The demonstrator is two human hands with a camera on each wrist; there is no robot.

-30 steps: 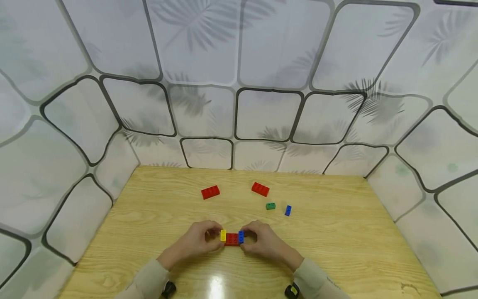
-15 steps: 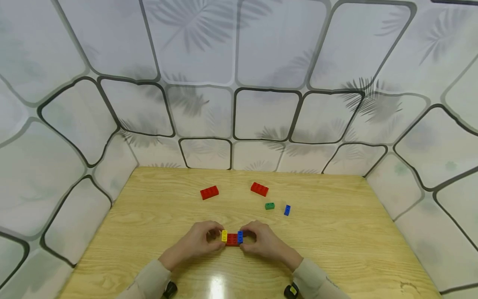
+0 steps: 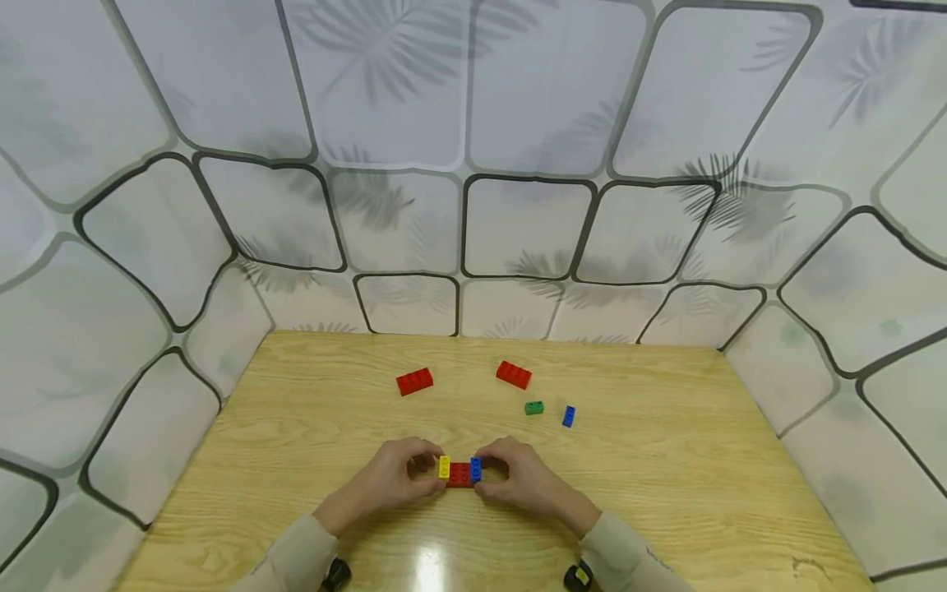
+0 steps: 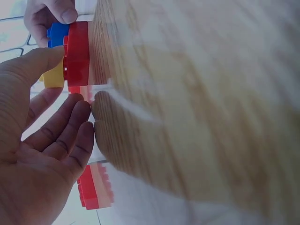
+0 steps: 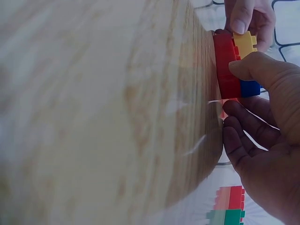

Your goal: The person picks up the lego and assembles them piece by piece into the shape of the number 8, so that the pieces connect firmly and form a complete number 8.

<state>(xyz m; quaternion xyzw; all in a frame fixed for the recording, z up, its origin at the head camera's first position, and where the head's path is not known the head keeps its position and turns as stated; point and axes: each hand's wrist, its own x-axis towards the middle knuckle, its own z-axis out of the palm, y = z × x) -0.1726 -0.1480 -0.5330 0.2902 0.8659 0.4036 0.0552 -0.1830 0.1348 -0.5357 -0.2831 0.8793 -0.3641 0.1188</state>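
On the wooden table, between both hands, lies a red toy brick (image 3: 459, 474) with studs on top. A yellow brick (image 3: 444, 468) sits on its left end and a blue brick (image 3: 476, 469) on its right end. My left hand (image 3: 399, 473) pinches the yellow brick between thumb and forefinger; in the left wrist view the other fingers (image 4: 70, 126) are bent beside it near the tabletop. The right hand (image 3: 521, 477) pinches the blue brick, and in the right wrist view its thumb (image 5: 248, 68) also touches the red brick's side.
Farther back on the table (image 3: 311, 411) lie two loose red bricks, one at left (image 3: 415, 381) and one at right (image 3: 514, 375). A small green brick (image 3: 534, 408) and a small blue brick (image 3: 569, 417) lie right of centre. Patterned fabric walls (image 3: 518, 230) enclose the back and sides.
At first the yellow brick stood slightly farther left over the red brick's end; it has shifted a little right. Both hands keep their grip, and the last half second shows hardly any movement.
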